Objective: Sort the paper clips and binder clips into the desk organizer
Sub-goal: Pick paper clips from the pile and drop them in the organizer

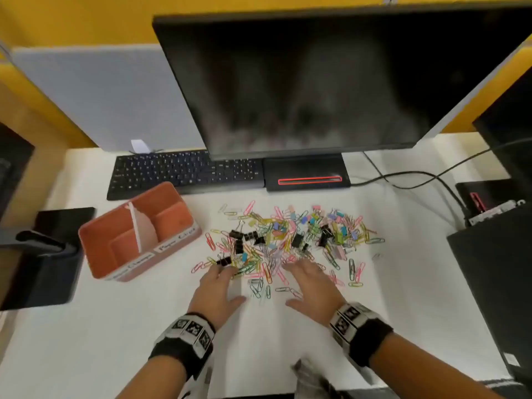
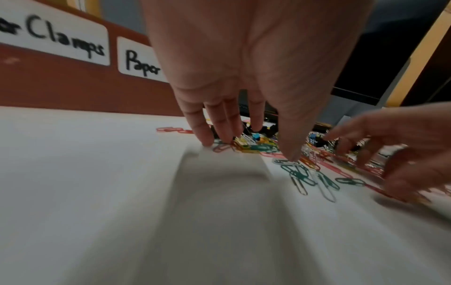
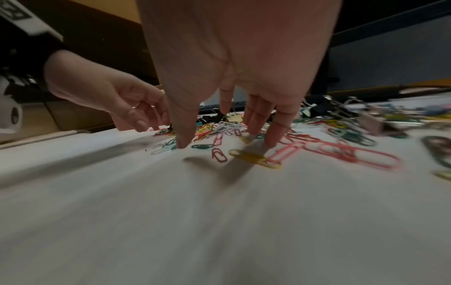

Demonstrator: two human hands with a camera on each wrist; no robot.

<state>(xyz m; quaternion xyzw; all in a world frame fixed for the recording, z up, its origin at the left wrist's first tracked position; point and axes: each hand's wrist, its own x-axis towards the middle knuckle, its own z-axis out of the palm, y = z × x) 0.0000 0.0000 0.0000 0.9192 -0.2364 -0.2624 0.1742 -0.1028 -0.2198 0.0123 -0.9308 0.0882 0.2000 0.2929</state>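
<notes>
Yellow partition walls ring a white worktop (image 1: 100, 326), and a big dark monitor (image 1: 316, 82) looms over the back of it. Below the screen sits a black keyboard (image 1: 184, 172), with a black cable (image 1: 417, 175) snaking off to the right. Left of centre stands the orange organizer (image 1: 138, 234), tilted on the diagonal, its compartments bare, with white labels on its near wall; from the left wrist view they read "Clamps" and "Paper". Right beside it, spread across the middle of the worktop, lies the pile (image 1: 290, 240) of coloured paper clips mixed with black and pastel binder clips, none of it in the organizer. Both hands are down at the near edge of that pile. The left hand (image 1: 218, 289) hangs palm down, fingers (image 2: 202, 133) straight and spread, tips touching the worktop among the nearest clips, gripping nothing. The right hand (image 1: 313, 286) mirrors it just alongside, fingers (image 3: 275, 133) extended and loose, tips down by a yellow clip (image 3: 253, 159) and a red clip (image 3: 219, 155), holding nothing either.
</notes>
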